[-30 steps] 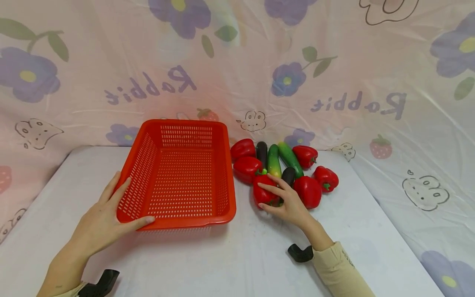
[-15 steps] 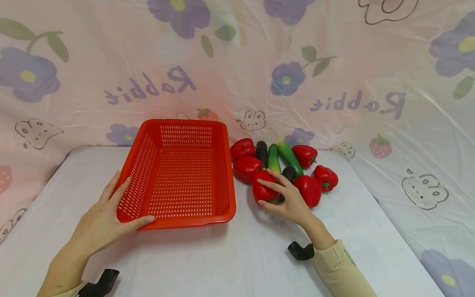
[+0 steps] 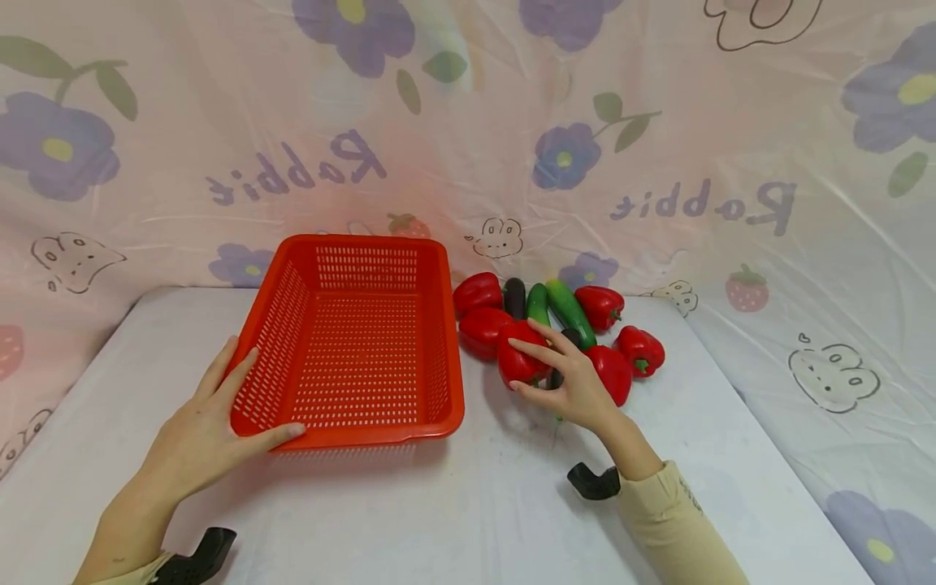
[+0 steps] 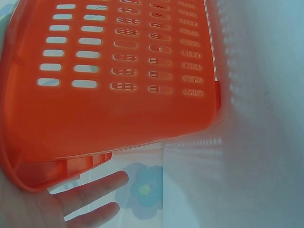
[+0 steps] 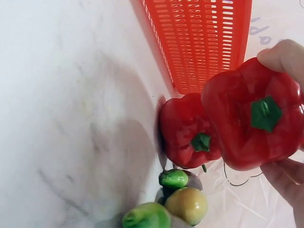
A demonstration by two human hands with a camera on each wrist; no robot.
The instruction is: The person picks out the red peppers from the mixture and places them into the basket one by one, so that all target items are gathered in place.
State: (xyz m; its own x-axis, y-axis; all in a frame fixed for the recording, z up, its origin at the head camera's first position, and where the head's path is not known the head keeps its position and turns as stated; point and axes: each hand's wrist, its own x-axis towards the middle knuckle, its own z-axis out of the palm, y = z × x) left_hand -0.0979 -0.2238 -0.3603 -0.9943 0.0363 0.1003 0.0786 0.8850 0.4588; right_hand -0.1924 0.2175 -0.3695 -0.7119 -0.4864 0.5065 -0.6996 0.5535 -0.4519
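My left hand (image 3: 190, 439) holds the near left corner of a red plastic basket (image 3: 366, 437), thumb along the front rim and fingers at the left side. In the left wrist view two straight fingers (image 4: 95, 192) stretch out beyond the basket's rim. Between thumb and fingers, my right hand (image 3: 581, 390) grips a red bell pepper (image 3: 515, 367). That pepper's green stem shows in the right wrist view, in front of another red pepper (image 5: 183, 128). The basket has slotted walls and nothing inside.
Right of the basket lie more red bell peppers (image 3: 478, 294), green cucumbers (image 3: 572, 313) and dark eggplants (image 3: 515, 299), bunched closely. A patterned cloth (image 3: 468, 146) hangs behind the white table (image 3: 409, 520). Black wrist mounts (image 3: 594, 481) stick out from both sleeves.
The right hand has moved slightly up and away from the viewer, raising the gripped pepper with it. A green stem now shows below that hand. The left hand and basket stay put.
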